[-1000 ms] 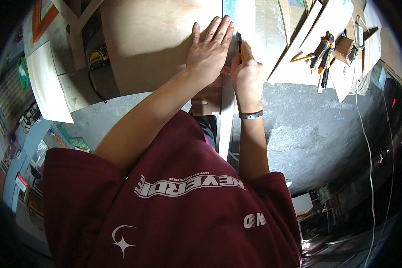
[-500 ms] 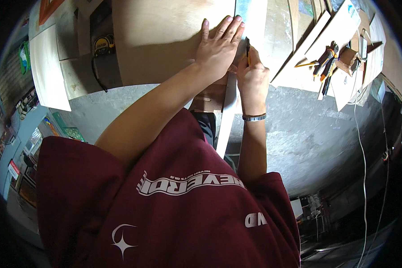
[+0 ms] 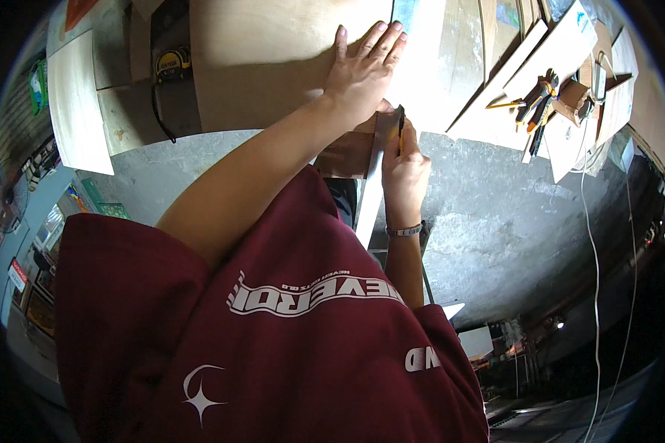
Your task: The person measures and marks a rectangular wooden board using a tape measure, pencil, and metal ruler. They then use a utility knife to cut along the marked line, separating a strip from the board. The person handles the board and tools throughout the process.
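My left hand [image 3: 358,77] lies flat, fingers stretched out, on a thin pale wooden sheet [image 3: 262,70] beside and partly over a long metal straightedge [image 3: 373,188]. The straightedge runs from the far side past the sheet's near edge toward my body. In my closed right hand [image 3: 406,173] is a utility knife [image 3: 401,131] with a dark upper end and some yellow on it. It stands along the straightedge, close to the near edge of the sheet. Where its blade tip touches, I cannot make out.
A yellow and black tape measure [image 3: 173,64] rests at the left. To the right lie orange and black pliers [image 3: 543,103], a yellow pencil [image 3: 504,105] and several wood offcuts [image 3: 510,66]. A white cord [image 3: 592,251] hangs over the grey floor [image 3: 495,199].
My right hand has drawn the utility knife toward my body along the straightedge, down to the sheet's near edge. My left hand stays pressed in nearly the same place.
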The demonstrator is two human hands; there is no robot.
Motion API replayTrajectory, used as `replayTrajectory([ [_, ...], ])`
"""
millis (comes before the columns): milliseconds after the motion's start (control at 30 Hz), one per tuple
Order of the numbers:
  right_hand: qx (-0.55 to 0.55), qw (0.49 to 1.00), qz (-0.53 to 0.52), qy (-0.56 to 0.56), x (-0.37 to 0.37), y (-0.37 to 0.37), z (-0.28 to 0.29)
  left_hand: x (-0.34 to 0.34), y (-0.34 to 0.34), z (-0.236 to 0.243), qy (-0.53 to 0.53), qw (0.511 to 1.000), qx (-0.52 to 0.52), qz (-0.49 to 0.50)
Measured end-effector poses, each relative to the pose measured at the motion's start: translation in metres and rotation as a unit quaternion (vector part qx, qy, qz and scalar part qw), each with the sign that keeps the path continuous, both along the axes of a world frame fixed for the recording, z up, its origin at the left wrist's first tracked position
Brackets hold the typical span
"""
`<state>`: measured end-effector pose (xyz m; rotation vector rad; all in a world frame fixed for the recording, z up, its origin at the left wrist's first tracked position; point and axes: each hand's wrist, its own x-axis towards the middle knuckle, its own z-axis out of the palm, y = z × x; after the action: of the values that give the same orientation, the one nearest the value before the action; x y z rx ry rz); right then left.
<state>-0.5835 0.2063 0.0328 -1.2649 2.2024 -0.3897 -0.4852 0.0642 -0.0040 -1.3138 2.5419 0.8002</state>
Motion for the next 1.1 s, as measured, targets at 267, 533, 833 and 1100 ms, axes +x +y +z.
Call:
replayTrajectory([
  [267,-0.008,1.000,0.002,-0.002,0.007,0.040,-0.001,0.000,-0.001,-0.001,-0.023,1.000,-0.014,-0.004],
  [533,0.021,1.000,-0.002,-0.017,0.004,0.074,0.005,-0.003,-0.001,-0.008,-0.048,0.998,-0.040,-0.020],
  [833,0.028,0.995,-0.096,0.028,0.042,0.163,-0.024,0.033,0.008,-0.029,0.171,0.984,-0.038,0.016],
  [1100,-0.128,0.963,-0.234,-0.034,-0.086,0.188,-0.050,0.146,0.120,0.017,0.260,0.748,0.306,0.529],
])
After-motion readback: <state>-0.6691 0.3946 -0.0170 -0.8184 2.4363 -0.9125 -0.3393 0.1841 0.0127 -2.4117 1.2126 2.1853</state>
